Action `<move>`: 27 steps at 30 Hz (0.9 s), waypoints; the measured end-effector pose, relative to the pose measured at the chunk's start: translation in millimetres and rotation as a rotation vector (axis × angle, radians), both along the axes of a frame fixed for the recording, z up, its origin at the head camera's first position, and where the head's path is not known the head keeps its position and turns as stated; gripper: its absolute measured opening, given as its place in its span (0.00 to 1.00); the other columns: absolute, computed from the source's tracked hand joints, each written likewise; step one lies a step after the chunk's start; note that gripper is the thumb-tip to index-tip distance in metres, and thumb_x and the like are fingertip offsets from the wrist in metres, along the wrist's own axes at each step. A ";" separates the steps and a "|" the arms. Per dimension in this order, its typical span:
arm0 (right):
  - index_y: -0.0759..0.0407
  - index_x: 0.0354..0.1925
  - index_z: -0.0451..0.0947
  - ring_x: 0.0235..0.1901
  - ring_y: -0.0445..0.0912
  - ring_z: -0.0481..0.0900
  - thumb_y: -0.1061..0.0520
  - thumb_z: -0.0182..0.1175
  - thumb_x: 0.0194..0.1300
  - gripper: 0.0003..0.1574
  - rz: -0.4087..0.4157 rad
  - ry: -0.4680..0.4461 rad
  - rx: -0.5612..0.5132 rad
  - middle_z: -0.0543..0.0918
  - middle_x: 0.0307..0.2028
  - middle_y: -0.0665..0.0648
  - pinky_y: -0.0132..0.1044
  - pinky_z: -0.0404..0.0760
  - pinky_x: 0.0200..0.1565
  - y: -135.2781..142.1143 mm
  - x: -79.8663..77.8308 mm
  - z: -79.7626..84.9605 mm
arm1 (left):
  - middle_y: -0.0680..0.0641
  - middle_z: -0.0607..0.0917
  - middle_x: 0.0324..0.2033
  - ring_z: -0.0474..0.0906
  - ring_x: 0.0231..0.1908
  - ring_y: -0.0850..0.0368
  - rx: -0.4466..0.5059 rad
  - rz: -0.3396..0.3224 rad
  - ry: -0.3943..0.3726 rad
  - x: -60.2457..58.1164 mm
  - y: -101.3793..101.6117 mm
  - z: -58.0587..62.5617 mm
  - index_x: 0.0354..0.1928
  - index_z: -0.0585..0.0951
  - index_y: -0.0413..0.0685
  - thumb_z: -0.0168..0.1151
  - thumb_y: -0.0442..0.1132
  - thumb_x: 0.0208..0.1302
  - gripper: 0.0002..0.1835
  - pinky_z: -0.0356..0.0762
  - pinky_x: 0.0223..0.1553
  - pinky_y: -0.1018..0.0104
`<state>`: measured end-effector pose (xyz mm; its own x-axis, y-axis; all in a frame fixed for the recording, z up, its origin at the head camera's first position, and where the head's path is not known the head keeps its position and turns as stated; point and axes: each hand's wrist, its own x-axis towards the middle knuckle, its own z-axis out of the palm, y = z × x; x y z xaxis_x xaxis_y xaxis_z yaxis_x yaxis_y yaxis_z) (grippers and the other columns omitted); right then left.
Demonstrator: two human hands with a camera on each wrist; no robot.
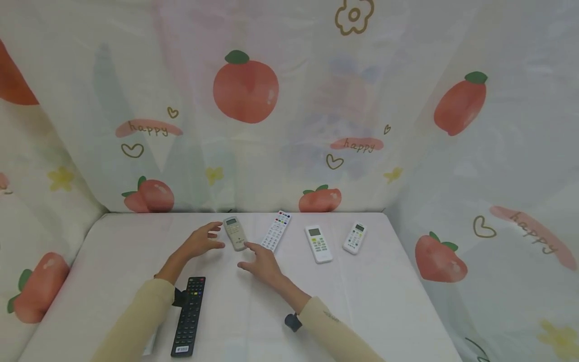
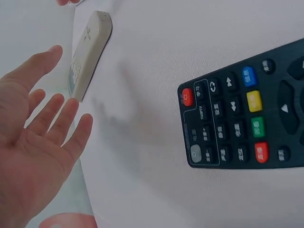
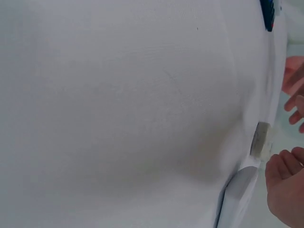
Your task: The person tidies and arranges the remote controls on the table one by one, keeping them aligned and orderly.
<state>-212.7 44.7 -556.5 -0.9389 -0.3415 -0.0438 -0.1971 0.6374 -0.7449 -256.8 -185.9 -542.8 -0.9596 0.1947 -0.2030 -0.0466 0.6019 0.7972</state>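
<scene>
A beige remote control (image 1: 234,233) with a small display lies at the back of the table, between the two hands. My left hand (image 1: 203,240) hovers just left of it, fingers spread and apart from it; the left wrist view shows its palm side (image 2: 38,137) empty. From the lower right, my right hand (image 1: 263,265) reaches in, its index fingertip right at the remote's near end and the thumb held apart below. Just behind the right hand lies a white remote control (image 1: 277,230) with coloured buttons, its lower end close to the knuckles. Neither hand holds anything.
A long black remote control (image 1: 189,317) lies beside the left forearm. Two white remotes with displays, one larger (image 1: 318,244) and one smaller (image 1: 355,238), lie at the right. A white object (image 1: 151,344) is mostly hidden under the left sleeve. Printed curtains (image 1: 253,161) border the table.
</scene>
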 end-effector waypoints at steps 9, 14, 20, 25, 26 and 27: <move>0.65 0.70 0.66 0.62 0.55 0.74 0.53 0.71 0.62 0.44 0.019 0.017 0.030 0.74 0.65 0.62 0.44 0.74 0.61 -10.5 -22.9 0.5 | 0.31 0.66 0.68 0.64 0.67 0.33 -0.017 0.006 -0.004 -18.4 5.5 -3.2 0.73 0.61 0.35 0.71 0.35 0.61 0.42 0.66 0.62 0.40; 0.66 0.70 0.66 0.64 0.55 0.71 0.54 0.72 0.62 0.44 0.005 0.013 0.067 0.74 0.65 0.63 0.45 0.71 0.63 -12.1 -30.8 -2.7 | 0.30 0.64 0.69 0.64 0.66 0.33 -0.038 -0.018 -0.004 -27.4 9.5 -10.4 0.74 0.59 0.34 0.73 0.34 0.59 0.45 0.67 0.63 0.42; 0.69 0.69 0.65 0.62 0.56 0.73 0.57 0.72 0.61 0.44 0.008 0.012 0.062 0.75 0.63 0.66 0.46 0.71 0.62 -15.8 -35.1 -3.8 | 0.28 0.60 0.71 0.65 0.66 0.32 -0.081 -0.002 -0.014 -34.4 12.4 -15.3 0.74 0.55 0.32 0.73 0.32 0.58 0.48 0.66 0.64 0.43; 0.71 0.69 0.64 0.60 0.56 0.75 0.58 0.72 0.61 0.44 0.009 0.006 0.097 0.76 0.61 0.66 0.45 0.73 0.61 -19.9 -36.5 -4.8 | 0.26 0.66 0.67 0.65 0.66 0.32 -0.128 -0.013 -0.060 -37.2 15.5 -12.4 0.74 0.52 0.29 0.74 0.33 0.58 0.50 0.65 0.64 0.43; 0.71 0.68 0.65 0.60 0.56 0.75 0.58 0.72 0.60 0.44 0.007 0.007 0.104 0.76 0.60 0.66 0.45 0.73 0.61 -20.6 -36.7 -4.8 | 0.26 0.67 0.66 0.65 0.66 0.32 -0.136 -0.016 -0.069 -37.6 15.9 -11.6 0.75 0.52 0.29 0.74 0.34 0.57 0.51 0.65 0.64 0.43; 0.71 0.68 0.65 0.60 0.56 0.75 0.58 0.72 0.60 0.44 0.004 0.008 0.113 0.76 0.61 0.66 0.45 0.73 0.61 -21.4 -36.9 -4.5 | 0.26 0.67 0.66 0.65 0.66 0.32 -0.142 -0.019 -0.076 -38.1 16.4 -10.8 0.75 0.51 0.29 0.74 0.34 0.57 0.51 0.65 0.64 0.43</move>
<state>-249.6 23.3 -561.0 -0.9380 -0.3386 -0.0745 -0.2056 0.7163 -0.6668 -294.9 -169.5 -553.6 -0.9369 0.1766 -0.3018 -0.0912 0.7098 0.6985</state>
